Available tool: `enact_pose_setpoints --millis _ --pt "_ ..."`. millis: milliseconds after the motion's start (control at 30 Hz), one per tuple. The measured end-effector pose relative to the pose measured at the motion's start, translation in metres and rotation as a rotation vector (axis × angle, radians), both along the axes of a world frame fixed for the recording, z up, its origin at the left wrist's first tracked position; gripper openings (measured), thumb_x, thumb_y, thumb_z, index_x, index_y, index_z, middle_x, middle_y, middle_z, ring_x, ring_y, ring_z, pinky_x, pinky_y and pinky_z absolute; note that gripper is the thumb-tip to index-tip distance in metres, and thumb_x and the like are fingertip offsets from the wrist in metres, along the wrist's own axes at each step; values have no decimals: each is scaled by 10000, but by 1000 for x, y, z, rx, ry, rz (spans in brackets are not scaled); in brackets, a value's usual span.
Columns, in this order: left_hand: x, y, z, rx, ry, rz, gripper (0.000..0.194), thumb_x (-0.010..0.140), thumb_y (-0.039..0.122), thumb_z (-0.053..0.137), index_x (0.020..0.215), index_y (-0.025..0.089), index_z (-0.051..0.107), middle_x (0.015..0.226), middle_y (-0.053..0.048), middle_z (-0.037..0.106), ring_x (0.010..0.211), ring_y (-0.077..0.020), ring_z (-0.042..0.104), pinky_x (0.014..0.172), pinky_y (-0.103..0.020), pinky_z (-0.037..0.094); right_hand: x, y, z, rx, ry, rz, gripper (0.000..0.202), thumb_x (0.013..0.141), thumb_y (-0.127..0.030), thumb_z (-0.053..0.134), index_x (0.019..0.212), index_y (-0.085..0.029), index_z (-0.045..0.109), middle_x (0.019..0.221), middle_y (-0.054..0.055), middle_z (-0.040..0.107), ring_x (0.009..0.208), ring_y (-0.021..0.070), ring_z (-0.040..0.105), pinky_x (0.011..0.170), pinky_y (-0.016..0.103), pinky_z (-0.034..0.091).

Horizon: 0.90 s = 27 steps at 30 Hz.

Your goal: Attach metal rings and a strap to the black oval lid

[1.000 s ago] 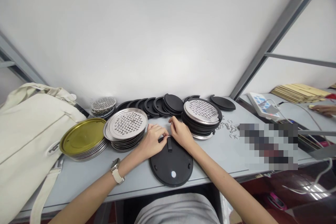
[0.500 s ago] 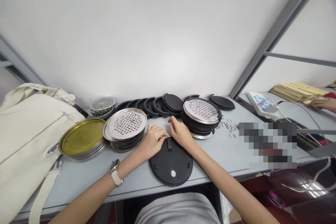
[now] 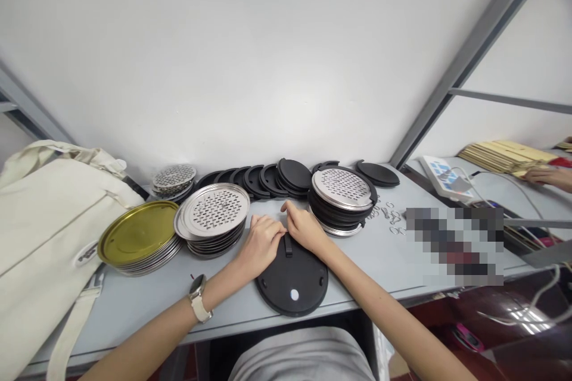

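A round black disc (image 3: 292,283) lies flat on the grey table in front of me, with a short strap-like tab (image 3: 288,247) near its far edge and a white round spot near its near edge. My left hand (image 3: 264,239) is closed in a pinch at the disc's far edge, by the tab. Facing it, my right hand (image 3: 304,227) is closed too, thumb and fingers curled at the same spot. Their fingertips meet, and whatever is between them is hidden or too small to name. Loose metal rings (image 3: 393,217) lie to the right.
Stacks with perforated metal discs (image 3: 218,211) (image 3: 344,187) stand left and right of my hands. Black discs (image 3: 254,180) lean along the wall. Gold-coloured lids (image 3: 140,232) and a cream bag (image 3: 58,232) are at left. Another person's hand (image 3: 547,175) is at far right.
My right hand has shifted slightly left, closer to the left fingertips. Both hands stay at the disc's far edge; the disc has barely moved.
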<state>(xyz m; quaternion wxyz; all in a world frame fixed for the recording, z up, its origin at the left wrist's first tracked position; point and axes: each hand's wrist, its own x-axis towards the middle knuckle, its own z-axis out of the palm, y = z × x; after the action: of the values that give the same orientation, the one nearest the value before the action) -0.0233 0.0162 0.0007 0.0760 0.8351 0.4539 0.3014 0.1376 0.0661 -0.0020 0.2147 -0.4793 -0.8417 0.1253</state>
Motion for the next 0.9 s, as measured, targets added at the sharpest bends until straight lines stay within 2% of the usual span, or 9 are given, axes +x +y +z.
enact_pose_setpoints --millis 267,500,633,800,900 --pt "1 -2 -1 -29 -20 9 192 915 98 433 826 195 572 816 -25 603 856 -200 534 802 -363 345 0 0 -3 -33 -16 19 233 915 -113 357 1067 -186 517 739 33 651 706 182 617 624 230 344" --pt "4 -6 -3 0 4 40 192 925 106 407 808 196 530 818 -23 582 845 -203 516 789 -356 340 -2 -2 3 -1 8 -21 246 1016 -308 275 1017 -204 498 696 16 620 651 181 607 582 238 324" --pt "4 -7 -3 -11 7 45 194 914 80 402 808 191 521 812 -18 575 841 -198 515 785 -353 331 1 -13 7 27 46 -53 276 1027 -299 220 950 -202 466 804 45 621 730 182 603 639 252 370" --pt "4 -7 -3 -14 4 34 178 909 76 413 825 188 522 821 -21 574 850 -199 514 792 -351 330 2 -33 2 -8 191 -32 280 1022 -286 209 850 -214 419 806 54 584 792 196 575 740 288 431" --pt "4 -6 -3 -15 1 38 170 919 89 415 836 190 523 833 -22 580 855 -200 512 797 -352 330 0 -34 -2 -7 216 -22 250 1011 -263 228 859 -207 419 815 70 576 797 210 566 762 318 437"
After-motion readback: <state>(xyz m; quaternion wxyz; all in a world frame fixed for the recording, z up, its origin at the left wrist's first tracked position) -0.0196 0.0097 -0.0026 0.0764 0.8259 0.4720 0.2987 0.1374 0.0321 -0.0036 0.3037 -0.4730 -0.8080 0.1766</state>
